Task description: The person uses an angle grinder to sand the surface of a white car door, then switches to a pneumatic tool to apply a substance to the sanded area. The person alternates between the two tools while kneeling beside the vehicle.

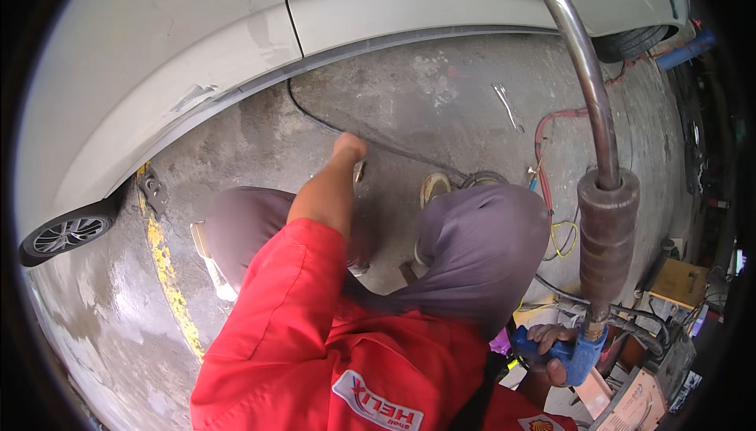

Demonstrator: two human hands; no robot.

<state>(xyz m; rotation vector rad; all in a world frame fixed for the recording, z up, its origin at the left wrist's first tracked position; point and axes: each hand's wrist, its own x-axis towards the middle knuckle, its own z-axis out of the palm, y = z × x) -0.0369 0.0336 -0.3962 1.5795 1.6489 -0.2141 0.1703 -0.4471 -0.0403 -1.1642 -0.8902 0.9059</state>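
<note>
My left hand (351, 146) is closed around a black cable (316, 116) just above the concrete floor. A small brass-coloured piece (359, 172) shows below that fist; whether I hold it too is unclear. My right hand (549, 345) grips the blue pistol handle (585, 351) of a slide-hammer dent puller. Its thick steel sliding weight (608, 236) and long metal shaft (582, 58) rise upward past the right side of the view. Before me stands a light-coloured car (413, 8) with a scraped patch (195, 97) on its lower body.
Thin metal rods (508, 107) lie on the floor. Red hose (540, 141) and coiled cable (484, 178) lie right of centre. A box-shaped machine (641, 395) and a wooden box (679, 282) stand at lower right. A yellow floor line (168, 271) runs at left, near a metal piece (153, 191).
</note>
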